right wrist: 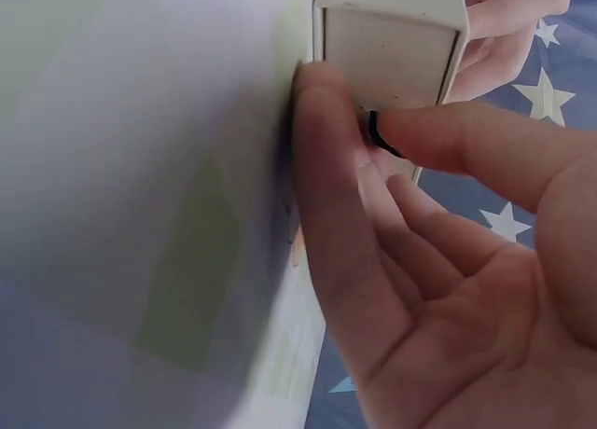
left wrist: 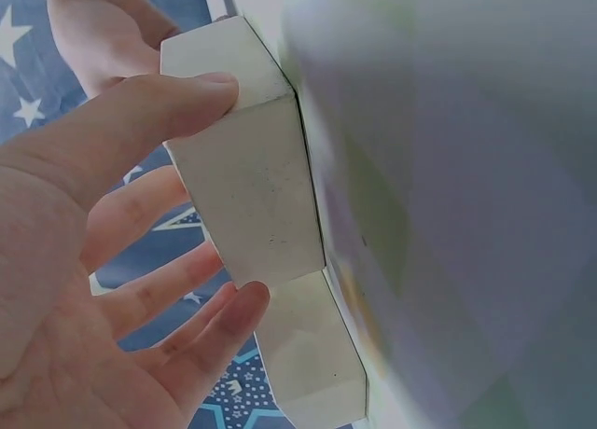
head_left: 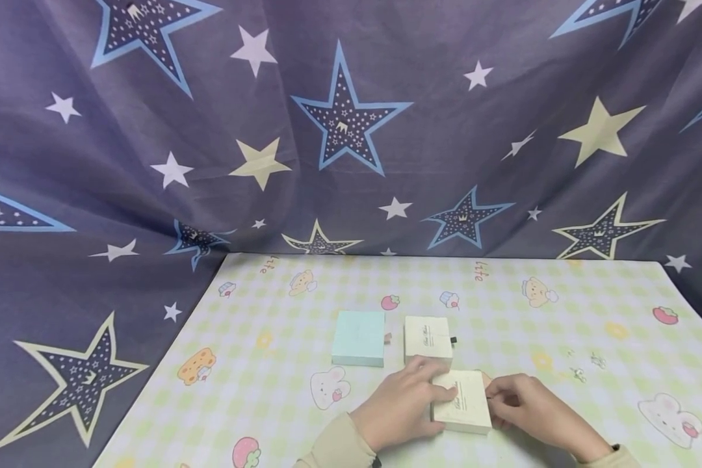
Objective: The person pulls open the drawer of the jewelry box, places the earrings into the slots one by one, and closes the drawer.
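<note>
A cream drawer-style box (head_left: 474,400) with dark script on its lid lies flat on the table. My left hand (head_left: 399,402) holds it from the left; the thumb (left wrist: 201,103) lies against its side, other fingers reach over its top and far edge. At the right end, my right hand (head_left: 529,406) pinches the short black ribbon tab (right wrist: 375,131) between thumb and forefinger. The drawer front (right wrist: 392,61) sits within the outer sleeve. Just behind, close to the left fingertips, is a second cream box (head_left: 426,330) with its own black tab (head_left: 454,340).
Left of the second cream box stands a mint-green box (head_left: 359,333) with a pinkish tab (head_left: 388,338). Small shiny pieces (head_left: 598,360) lie to the right on the checked tablecloth (head_left: 281,390). A star-patterned curtain (head_left: 374,208) hangs behind and at the left of the table.
</note>
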`<action>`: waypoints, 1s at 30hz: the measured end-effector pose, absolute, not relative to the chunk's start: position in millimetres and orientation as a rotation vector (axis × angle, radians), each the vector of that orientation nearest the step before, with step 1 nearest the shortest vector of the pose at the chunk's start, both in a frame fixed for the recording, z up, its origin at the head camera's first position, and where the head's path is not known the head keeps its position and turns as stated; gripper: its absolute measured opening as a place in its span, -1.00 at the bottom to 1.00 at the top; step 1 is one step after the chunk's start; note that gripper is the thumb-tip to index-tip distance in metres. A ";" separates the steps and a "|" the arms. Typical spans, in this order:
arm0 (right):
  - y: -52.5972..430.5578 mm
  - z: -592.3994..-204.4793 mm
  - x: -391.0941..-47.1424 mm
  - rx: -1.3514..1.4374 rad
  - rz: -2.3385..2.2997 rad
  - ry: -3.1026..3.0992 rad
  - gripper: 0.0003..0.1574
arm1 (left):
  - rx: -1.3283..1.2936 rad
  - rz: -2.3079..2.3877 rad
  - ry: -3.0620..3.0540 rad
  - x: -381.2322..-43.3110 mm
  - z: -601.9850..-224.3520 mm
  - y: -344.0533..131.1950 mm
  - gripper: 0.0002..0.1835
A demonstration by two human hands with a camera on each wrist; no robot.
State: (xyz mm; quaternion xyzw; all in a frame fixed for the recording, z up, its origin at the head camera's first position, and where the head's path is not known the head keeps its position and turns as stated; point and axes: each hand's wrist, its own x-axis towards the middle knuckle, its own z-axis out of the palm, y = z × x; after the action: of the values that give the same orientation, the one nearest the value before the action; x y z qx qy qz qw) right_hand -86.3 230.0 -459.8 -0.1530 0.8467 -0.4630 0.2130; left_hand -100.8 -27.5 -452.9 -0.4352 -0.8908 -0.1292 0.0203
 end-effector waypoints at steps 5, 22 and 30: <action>231.7 -461.6 -87.7 -0.467 -1.323 2.303 -0.80 | -1.348 -0.392 -2.762 -101.5 -451.9 -27.8 -0.44; 229.7 -463.3 -92.8 -0.448 -1.384 2.268 -0.83 | -1.336 -0.409 -2.776 -102.3 -451.1 -29.5 -0.45; 236.4 -460.3 -89.4 -0.472 -1.380 2.266 -0.83 | -1.353 -0.380 -2.774 -100.2 -451.7 -26.9 -0.44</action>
State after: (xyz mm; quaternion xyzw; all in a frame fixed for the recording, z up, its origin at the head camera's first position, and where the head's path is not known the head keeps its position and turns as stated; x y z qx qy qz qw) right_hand -89.4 236.4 -460.3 -0.1707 0.8200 -0.4994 0.2214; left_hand -100.2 -26.9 -451.7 -0.4348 -0.8920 -0.1223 0.0158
